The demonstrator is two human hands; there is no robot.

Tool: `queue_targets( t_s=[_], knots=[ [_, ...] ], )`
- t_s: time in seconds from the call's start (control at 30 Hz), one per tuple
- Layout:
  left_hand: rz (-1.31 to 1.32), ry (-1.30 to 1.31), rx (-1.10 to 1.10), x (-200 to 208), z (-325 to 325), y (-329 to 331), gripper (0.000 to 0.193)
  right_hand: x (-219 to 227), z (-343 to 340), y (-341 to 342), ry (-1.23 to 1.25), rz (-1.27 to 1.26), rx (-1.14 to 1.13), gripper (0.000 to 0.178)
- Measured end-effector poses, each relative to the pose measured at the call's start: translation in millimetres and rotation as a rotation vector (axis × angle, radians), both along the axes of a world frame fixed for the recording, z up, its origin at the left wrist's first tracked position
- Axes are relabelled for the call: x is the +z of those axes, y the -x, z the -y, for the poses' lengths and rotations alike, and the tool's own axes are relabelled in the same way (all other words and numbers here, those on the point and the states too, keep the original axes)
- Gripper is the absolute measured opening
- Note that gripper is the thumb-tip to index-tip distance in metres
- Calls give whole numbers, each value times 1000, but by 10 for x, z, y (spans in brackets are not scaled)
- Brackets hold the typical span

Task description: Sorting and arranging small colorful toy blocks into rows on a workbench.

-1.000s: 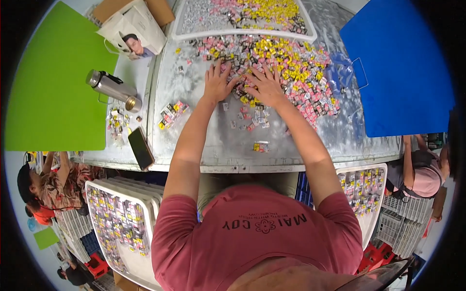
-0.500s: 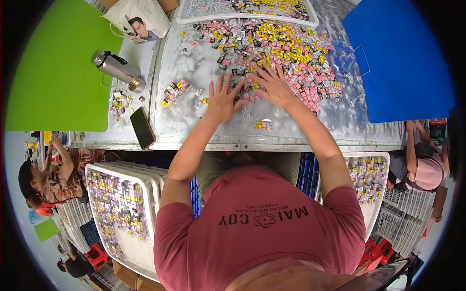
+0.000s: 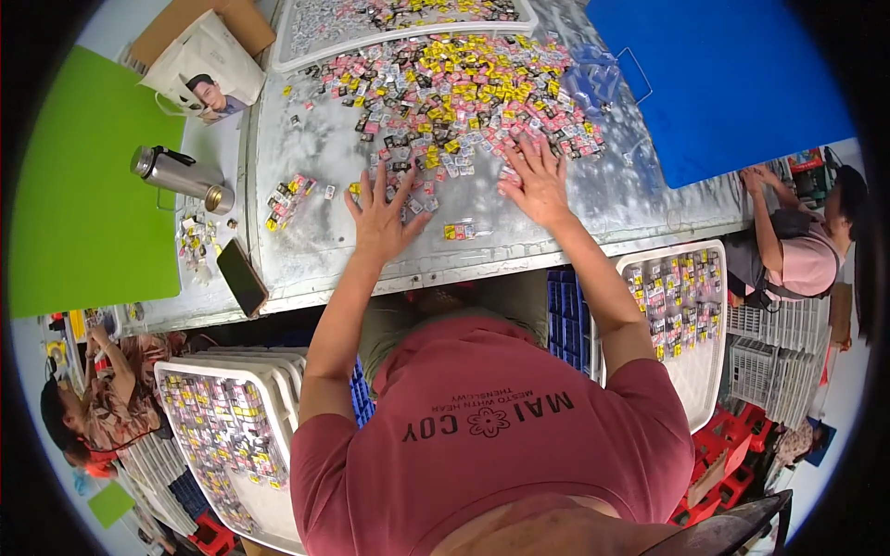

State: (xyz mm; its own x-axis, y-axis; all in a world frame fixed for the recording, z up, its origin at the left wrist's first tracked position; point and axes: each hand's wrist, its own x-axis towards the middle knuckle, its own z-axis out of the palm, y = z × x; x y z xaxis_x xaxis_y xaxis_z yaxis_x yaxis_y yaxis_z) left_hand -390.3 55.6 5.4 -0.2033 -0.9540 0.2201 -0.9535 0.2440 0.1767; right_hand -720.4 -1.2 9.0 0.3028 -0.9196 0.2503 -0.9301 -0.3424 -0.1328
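Note:
A broad heap of small square pieces (image 3: 464, 88) in pink, yellow, black and white covers the far middle of the metal-topped table. At its near left edge my left hand (image 3: 382, 222) lies palm down, fingers spread, with loose pieces by the fingertips. My right hand (image 3: 538, 190) is spread against the near right edge, its fingertips touching pink pieces. Neither hand grips anything. Nearer the table's front, between the hands, sits a small clear pack (image 3: 459, 230) of yellow and red pieces. To the left is a small cluster of clear packs (image 3: 290, 202).
Behind the heap stands a white tray (image 3: 399, 35) of pieces. Blue translucent plastic (image 3: 591, 79) lies beside a blue panel (image 3: 723, 83). Leftward are a steel flask (image 3: 181, 171), a phone (image 3: 243, 278) and a bag (image 3: 204, 74). Filled trays flank me; other people work at both sides.
My view has turned and tilted. My hands are farther apart and nearer the table's front edge, the right one shifted rightward. The heap's near right edge has been pushed back.

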Motion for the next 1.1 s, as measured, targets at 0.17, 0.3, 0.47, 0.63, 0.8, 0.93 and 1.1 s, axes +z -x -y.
queue_targets(
  t_s=[0.17, 0.3, 0.47, 0.63, 0.8, 0.93, 1.1],
  knots=[
    [-42, 174, 3, -89, 397, 269, 81, -22, 367, -473, 95, 13, 89, 64],
    [46, 178, 125, -90, 576, 390, 79, -35, 612, -883, 39, 5, -27, 62],
    [-64, 131, 155, -159, 628, 347, 76, -10, 777, -1088, 27, 28, -65, 57],
    [-62, 88, 22, -97, 137, 102, 76, -49, 617, -831, -126, 674, 218, 45],
    [-108, 36, -71, -93, -180, -102, 69, -156, 297, -457, -166, 448, 360, 41],
    [-139, 36, -79, -74, -203, -114, 65, -60, 108, -395, -92, 597, 289, 40],
    [-96, 42, -10, -103, -246, -116, 58, -90, 11, -308, 70, 416, 279, 40]
  ],
)
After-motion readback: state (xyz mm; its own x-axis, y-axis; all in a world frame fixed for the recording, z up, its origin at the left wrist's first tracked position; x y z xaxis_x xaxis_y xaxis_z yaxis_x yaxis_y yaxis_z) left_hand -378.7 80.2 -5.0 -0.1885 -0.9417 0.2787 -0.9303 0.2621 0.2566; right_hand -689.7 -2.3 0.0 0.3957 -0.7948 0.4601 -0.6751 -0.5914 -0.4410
